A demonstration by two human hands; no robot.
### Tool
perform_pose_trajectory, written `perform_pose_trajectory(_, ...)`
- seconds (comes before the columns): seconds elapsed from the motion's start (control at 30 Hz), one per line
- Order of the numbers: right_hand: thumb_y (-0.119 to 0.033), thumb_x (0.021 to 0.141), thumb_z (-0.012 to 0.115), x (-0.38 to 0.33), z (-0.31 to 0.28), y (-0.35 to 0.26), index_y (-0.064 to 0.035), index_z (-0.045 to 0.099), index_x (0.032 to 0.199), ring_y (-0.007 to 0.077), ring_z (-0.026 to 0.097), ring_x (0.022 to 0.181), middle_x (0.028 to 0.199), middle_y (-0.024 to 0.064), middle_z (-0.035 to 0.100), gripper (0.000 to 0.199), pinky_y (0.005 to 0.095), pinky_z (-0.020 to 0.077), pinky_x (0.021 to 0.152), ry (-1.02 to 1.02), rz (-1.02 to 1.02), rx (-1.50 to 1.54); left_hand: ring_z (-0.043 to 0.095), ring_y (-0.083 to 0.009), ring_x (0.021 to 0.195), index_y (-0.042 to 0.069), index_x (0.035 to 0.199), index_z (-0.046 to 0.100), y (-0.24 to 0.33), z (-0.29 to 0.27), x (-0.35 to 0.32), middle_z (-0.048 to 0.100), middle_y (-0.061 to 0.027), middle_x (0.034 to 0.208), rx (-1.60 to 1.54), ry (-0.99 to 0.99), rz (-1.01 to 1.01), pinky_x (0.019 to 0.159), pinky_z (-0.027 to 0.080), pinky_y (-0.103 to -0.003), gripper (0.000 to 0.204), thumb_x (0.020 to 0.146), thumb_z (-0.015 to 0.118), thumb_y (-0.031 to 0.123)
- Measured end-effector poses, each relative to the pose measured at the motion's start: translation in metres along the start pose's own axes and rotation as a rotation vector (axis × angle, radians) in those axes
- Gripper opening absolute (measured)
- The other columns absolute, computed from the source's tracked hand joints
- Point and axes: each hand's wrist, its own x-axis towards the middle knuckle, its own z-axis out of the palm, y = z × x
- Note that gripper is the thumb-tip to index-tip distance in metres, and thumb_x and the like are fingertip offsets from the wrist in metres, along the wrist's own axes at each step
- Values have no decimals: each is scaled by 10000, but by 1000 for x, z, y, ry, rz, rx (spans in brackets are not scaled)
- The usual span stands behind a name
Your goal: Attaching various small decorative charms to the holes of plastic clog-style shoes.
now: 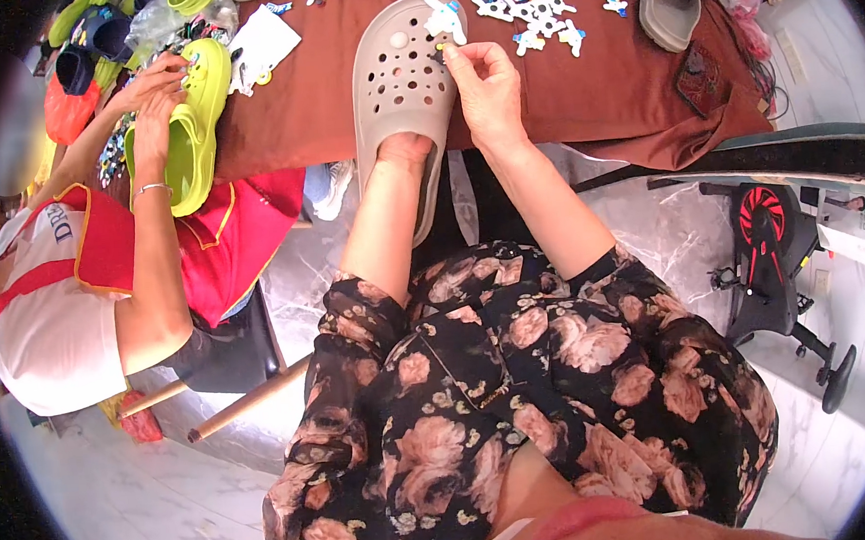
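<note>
A greyish-beige clog (391,100) with round holes in its upper is tilted toe-up at the table's near edge. My left hand (405,147) is pushed inside it and holds it from within; the fingers are hidden. On the clog's toe sit a white round charm (398,41) and a white-and-blue cartoon figure charm (443,14). My right hand (488,83) is at the clog's right side, thumb and forefinger pinched on a small dark-and-yellow charm (442,49) against the upper.
Loose white, blue and yellow charms (525,8) lie scattered on the brown tablecloth (590,88). Another grey clog (670,3) stands at right. To the left, a co-worker's hands (152,99) work on a lime-green clog (203,110). An exercise bike (762,247) stands at right.
</note>
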Motion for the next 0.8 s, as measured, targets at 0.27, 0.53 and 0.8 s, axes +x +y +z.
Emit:
perform_pose_trajectory(0.27,-187,762,664,-3,3,-2,-9,543,779,93,501,609,686,41,574,215,249,430,573,48,-275,-183,481,-232,1094,79,1241,405,1,9,-8,468,-98,1229,59,4,31,934,397,-360,412,906,354,314)
perform_pose_trajectory(0.53,-202,784,644,-6,-7,-10,-10,524,780,87,482,580,657,34,552,226,244,418,539,-11,-182,-216,502,-216,1051,53,1216,420,-7,8,-2,493,-101,1186,71,37,6,890,426,-335,375,904,384,258)
perform_pose_trajectory(0.8,-208,795,632,-12,-13,-6,-13,514,780,73,471,590,641,23,534,228,232,403,538,-1,-185,-216,450,-227,1120,83,1266,362,-4,10,-21,437,-96,1255,3,-86,-3,944,380,-356,399,915,348,272)
